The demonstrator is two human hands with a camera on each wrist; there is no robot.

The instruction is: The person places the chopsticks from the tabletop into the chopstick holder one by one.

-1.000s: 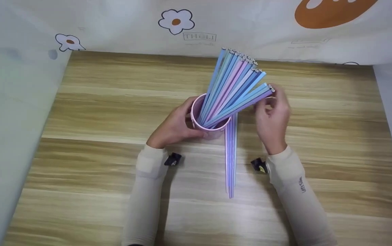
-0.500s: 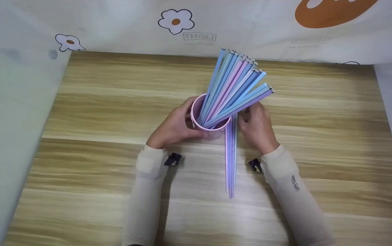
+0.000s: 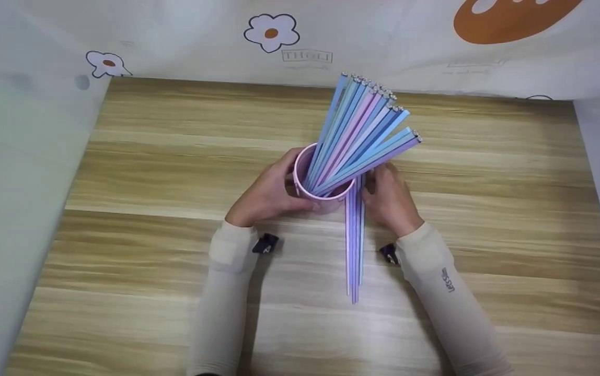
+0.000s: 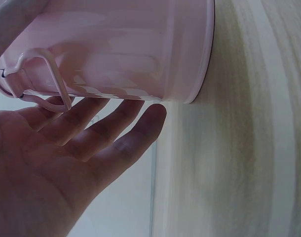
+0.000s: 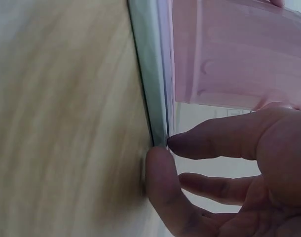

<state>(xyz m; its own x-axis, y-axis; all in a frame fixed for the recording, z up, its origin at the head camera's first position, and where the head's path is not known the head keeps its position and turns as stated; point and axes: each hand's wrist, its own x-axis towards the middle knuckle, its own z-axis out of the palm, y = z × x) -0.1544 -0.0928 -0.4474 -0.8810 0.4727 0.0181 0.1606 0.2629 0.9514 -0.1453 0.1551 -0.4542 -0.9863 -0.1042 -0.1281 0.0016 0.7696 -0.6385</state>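
Note:
A pink metal bucket (image 3: 326,204), with a small loop handle (image 4: 56,79) on its side, stands tilted or upright; I cannot tell which. Several pastel pencils (image 3: 355,130) with sparkly silver ends fan out of it to the upper right. My left hand (image 3: 268,190) holds the bucket from the left, thumb in front and fingers behind. Beside the bucket, several more pencils (image 3: 353,250) in purple, pink and pale green lie on the table. My right hand (image 3: 391,198) has its thumb and index finger at these pencils, pinching their far ends in the right wrist view.
The wood-grain table (image 3: 164,261) extends around both hands. A pale cloth (image 3: 185,42) with flower prints hangs along the back edge. The leaning pencils reach out above my right hand.
My right hand has moved from beside the tips of the leaning pencils down and left to the pencils lying on the table. The left hand and bucket have stayed put.

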